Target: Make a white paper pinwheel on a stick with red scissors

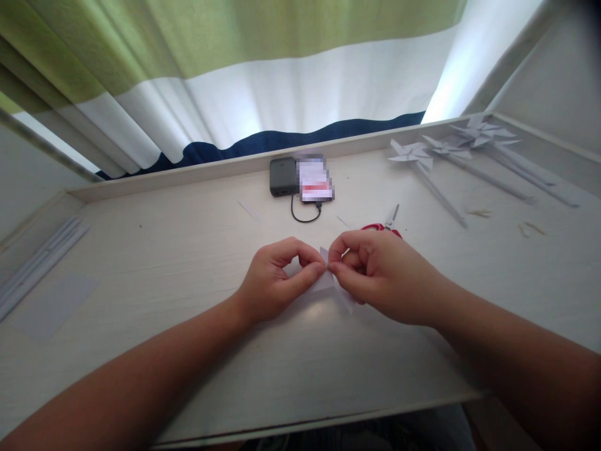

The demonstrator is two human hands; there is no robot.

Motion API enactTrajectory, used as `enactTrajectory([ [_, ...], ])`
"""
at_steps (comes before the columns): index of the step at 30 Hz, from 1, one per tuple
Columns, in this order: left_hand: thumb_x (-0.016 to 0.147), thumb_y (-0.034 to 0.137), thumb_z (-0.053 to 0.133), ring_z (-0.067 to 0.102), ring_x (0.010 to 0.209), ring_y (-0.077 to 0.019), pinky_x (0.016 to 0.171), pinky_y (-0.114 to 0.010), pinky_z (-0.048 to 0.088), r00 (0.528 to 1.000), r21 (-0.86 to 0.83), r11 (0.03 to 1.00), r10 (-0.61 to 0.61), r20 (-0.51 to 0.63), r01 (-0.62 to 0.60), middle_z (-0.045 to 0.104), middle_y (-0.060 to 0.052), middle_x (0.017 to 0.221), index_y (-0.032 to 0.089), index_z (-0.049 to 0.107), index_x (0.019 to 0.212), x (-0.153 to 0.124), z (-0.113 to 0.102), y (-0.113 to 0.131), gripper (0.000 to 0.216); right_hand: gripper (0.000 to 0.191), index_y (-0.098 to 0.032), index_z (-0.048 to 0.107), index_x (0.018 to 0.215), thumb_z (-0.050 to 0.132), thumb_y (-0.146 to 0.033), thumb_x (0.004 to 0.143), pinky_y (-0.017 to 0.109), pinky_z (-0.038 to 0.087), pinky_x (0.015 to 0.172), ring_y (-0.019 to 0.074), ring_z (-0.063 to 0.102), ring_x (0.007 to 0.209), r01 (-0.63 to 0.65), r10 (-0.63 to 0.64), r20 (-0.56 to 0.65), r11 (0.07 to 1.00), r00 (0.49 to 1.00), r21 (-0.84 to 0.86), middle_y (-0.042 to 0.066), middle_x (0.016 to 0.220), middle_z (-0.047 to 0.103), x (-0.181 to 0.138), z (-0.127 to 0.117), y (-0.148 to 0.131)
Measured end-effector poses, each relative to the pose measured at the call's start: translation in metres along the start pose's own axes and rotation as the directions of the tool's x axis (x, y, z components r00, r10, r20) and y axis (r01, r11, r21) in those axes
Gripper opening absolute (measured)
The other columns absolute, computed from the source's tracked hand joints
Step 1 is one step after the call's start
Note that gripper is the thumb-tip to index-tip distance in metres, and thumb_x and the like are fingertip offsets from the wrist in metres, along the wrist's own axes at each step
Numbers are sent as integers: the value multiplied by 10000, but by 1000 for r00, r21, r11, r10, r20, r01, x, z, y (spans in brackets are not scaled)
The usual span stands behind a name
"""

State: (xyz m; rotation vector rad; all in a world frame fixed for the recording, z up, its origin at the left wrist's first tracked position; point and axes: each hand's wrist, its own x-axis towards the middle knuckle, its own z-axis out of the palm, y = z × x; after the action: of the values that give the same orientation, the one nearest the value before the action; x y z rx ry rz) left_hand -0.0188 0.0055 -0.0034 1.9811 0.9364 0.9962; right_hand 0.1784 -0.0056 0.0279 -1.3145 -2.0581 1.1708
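Observation:
My left hand (277, 279) and my right hand (375, 272) meet over the middle of the pale wooden table (188, 263). Both pinch a small piece of folded white paper (328, 285) between thumb and fingers. The paper's folds poke out between and below the fingertips; most of it is hidden by my hands. Just behind my right hand lie red-handled scissors (387, 225), partly covered by it.
A dark power bank (283, 176) with a cable and a phone (315, 180) lie at the back middle. Three white paper pinwheels (422, 156) on sticks lie at the back right. Rolled paper sticks (40, 263) and a grey sheet (56, 304) lie at the left. A striped curtain (235, 75) hangs behind.

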Motion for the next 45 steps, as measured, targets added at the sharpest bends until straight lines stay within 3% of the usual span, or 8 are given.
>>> enactTrajectory([
  [4,885,242,538,617,776,-166,691,-304,486,995,5,999,47,-90,-47,676,-52,824,173,677,955,0,-6,-11,170,44,-202,525,794,528,-201,838,228,354,489,95,495,518,147,-148,-12,986,989,-82,-41,589,553,0,-7,4],
  [7,873,201,528,605,783,-155,696,-296,462,969,81,996,52,-243,-34,669,-42,878,178,654,984,5,-14,-22,169,81,-195,512,756,555,-133,786,231,358,534,92,464,566,330,-339,-5,919,941,-214,-33,647,518,3,-14,9],
  [9,837,170,553,598,800,-154,710,-294,446,963,176,984,62,-261,-16,666,-35,900,178,646,971,8,-18,-27,163,73,-188,527,760,553,-125,786,237,372,571,95,467,609,400,-403,46,876,914,-268,-11,738,544,6,-17,13],
  [12,783,143,563,594,819,-162,736,-301,445,986,268,963,70,-149,-27,669,-33,897,167,647,936,11,-22,-29,176,61,-183,569,810,524,-145,827,248,388,613,102,485,658,417,-401,116,860,909,-295,22,865,577,12,-17,19],
  [19,728,155,500,559,674,-146,656,-280,441,1000,293,956,13,4,-14,637,-9,705,154,630,717,11,-25,-26,131,51,-185,576,811,540,-149,808,241,363,579,92,458,606,424,-406,124,865,906,-267,16,840,585,21,-12,34],
  [27,706,202,626,562,762,-174,735,-315,452,973,417,896,63,223,-153,637,-19,772,180,674,777,10,-25,-25,88,73,-178,583,812,531,-131,790,226,358,564,89,464,590,405,-377,149,870,914,-281,-6,747,554,21,-9,35],
  [33,784,204,605,560,760,-159,729,-296,450,963,355,921,71,261,-164,642,-27,778,179,690,811,10,-21,-26,92,80,-175,607,830,538,-153,799,218,358,548,92,480,577,377,-343,160,868,926,-324,-16,694,556,22,-8,36],
  [45,777,187,618,553,666,-125,641,-255,431,964,353,931,-2,266,-95,651,-23,760,175,721,868,10,-16,-27,138,80,-178,618,817,562,-135,779,214,353,570,93,505,577,337,-326,95,856,940,-393,-23,668,587,25,-2,39],
])
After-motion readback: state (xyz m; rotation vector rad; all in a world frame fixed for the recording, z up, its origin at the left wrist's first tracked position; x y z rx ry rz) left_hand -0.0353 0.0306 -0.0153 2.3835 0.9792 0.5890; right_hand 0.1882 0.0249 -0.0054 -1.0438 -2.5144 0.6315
